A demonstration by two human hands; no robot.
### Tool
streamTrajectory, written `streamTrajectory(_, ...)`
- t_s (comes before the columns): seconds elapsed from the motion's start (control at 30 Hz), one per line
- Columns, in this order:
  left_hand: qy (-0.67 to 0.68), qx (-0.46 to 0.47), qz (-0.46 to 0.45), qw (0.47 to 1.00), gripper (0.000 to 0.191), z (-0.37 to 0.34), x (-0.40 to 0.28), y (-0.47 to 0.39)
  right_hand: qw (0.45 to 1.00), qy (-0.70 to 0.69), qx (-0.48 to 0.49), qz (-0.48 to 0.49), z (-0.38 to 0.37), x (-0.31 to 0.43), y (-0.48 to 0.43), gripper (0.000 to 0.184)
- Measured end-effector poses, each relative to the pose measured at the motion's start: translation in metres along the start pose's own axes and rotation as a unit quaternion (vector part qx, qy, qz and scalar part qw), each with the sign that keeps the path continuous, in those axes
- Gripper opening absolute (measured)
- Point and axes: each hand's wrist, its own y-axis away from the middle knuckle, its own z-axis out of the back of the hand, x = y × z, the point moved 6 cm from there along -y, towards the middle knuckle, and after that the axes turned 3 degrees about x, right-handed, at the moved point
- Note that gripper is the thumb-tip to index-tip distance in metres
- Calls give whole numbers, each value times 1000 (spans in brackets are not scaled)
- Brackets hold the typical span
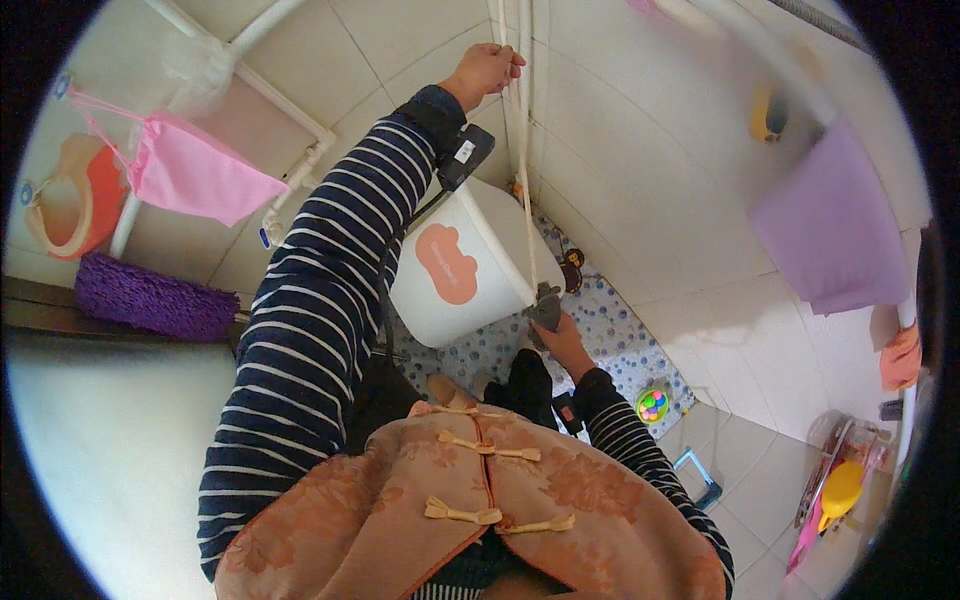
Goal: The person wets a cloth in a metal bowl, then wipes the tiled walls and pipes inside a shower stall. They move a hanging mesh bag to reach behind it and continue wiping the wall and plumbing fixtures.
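My left hand (491,71) is raised beside the wall corner, its fingers closed around a pale cord (524,165) that runs beside a white pipe (525,45). Lower down, near the cord's lower end, my right hand (561,341) grips a grey cloth (547,309); part of the cloth is behind the fingers. Between and to the left of my hands stands a white plastic bin (431,315) with a coral-coloured patch on its side. Whether the cord is fastened to the cloth cannot be told.
A pink drawstring bag (199,169) and a purple chenille mop head (154,296) hang at left. At right are a lilac towel (836,225) and a rack (829,465) with a yellow scoop (842,486). A bowl of coloured balls (652,406) sits on the pebble-patterned floor (615,330).
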Motion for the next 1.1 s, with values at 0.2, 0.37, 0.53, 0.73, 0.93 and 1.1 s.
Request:
streamTrajectory(0.2, -77, 21, -28, 996, 25, -32, 22, 52, 972, 186, -83, 119, -10, 43, 21, 39)
streamTrajectory(0.37, -69, 28, 40, 996, 24, -19, 31, 65, 993, 90, -34, 61, 22, 59, -5, 38)
streamTrajectory(0.53, -50, 103, 57, 992, 27, -29, 36, 75, 982, 51, -56, 171, 44, 152, -84, 37)
streamTrajectory(0.73, -1, 57, 56, 997, 24, -28, 36, 75, 952, -43, -59, 296, 45, 263, -153, 33)
streamTrajectory(0.93, 101, 124, 80, 984, 20, -32, 37, 80, 987, 19, -68, 146, 24, 204, -138, 30)
streamTrajectory(1.1, 131, 114, 109, 979, 20, -36, 38, 76, 983, -31, -66, 170, 6, 151, -107, 27)
